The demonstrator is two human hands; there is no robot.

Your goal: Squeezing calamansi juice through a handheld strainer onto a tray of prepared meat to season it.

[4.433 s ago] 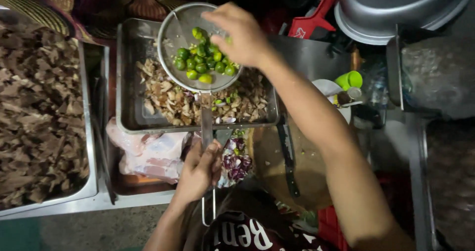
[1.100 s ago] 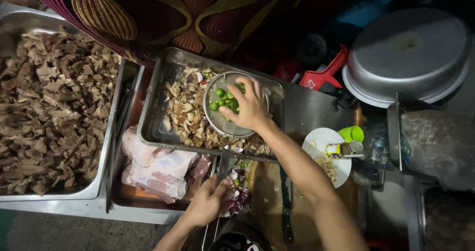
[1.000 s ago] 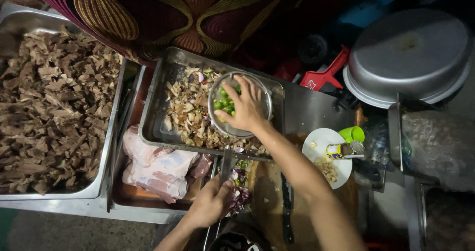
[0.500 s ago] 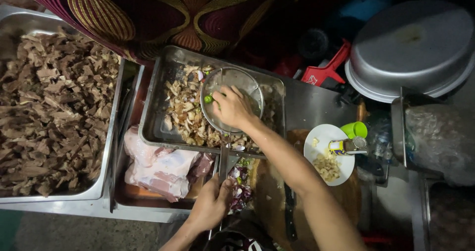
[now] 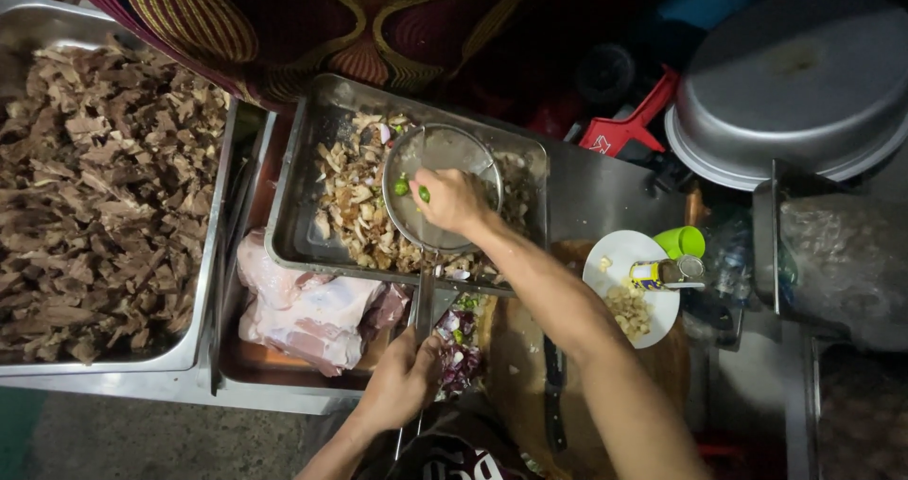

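wire strainer (image 5: 440, 182) handle clenched in left hand (image 5: 402, 385), right hand (image 5: 452, 201) pinching green limes (image 5: 410, 189) inside

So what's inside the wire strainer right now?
In the strainer, a few small green pieces show beside the right hand. The hand covers whatever else lies beneath it.

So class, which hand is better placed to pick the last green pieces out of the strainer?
Right hand: it's already inside the strainer beside them; left hand grips the handle.
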